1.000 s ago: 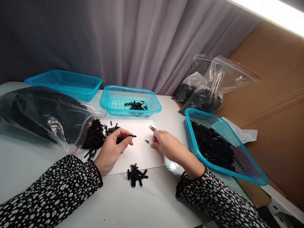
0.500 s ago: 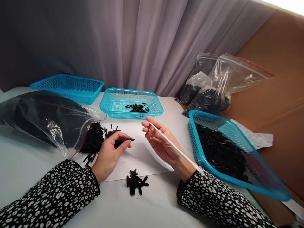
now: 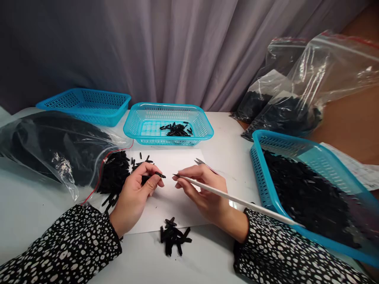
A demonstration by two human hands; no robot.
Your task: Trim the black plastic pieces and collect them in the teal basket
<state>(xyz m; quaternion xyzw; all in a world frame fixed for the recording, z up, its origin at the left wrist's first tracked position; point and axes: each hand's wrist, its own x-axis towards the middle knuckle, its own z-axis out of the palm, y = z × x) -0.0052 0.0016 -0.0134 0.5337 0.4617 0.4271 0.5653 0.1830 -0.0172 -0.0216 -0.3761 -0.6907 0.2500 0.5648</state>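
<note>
In my left hand [image 3: 133, 197], a small black elongated piece [image 3: 160, 175] is pinched between thumb and forefinger, its end poking out to the right. My right hand [image 3: 211, 197] grips a long white stick-like tool [image 3: 233, 196] like a pen. Its thin dark point faces the black piece, with a small gap between them. Both hands are above a white paper sheet [image 3: 177, 205]. A loose black pile [image 3: 115, 171] lies beside my left hand, spilling from a clear zip bag [image 3: 59, 150]. Nearer me is a smaller cluster of black pieces [image 3: 174, 236].
A blue basket [image 3: 168, 141] behind the paper holds some black pieces; another blue basket [image 3: 89, 114] stands left of it. At the right, a blue basket [image 3: 263, 185] is filled with black pieces. Pointed metal blades [image 3: 201, 162] show behind my right hand. Zip bags [image 3: 284, 98] stand back right.
My right hand has turned and brought the white tool's tip down and left towards the black piece. The left hand stays nearly in place. The view has shifted, and metal blades now show.
</note>
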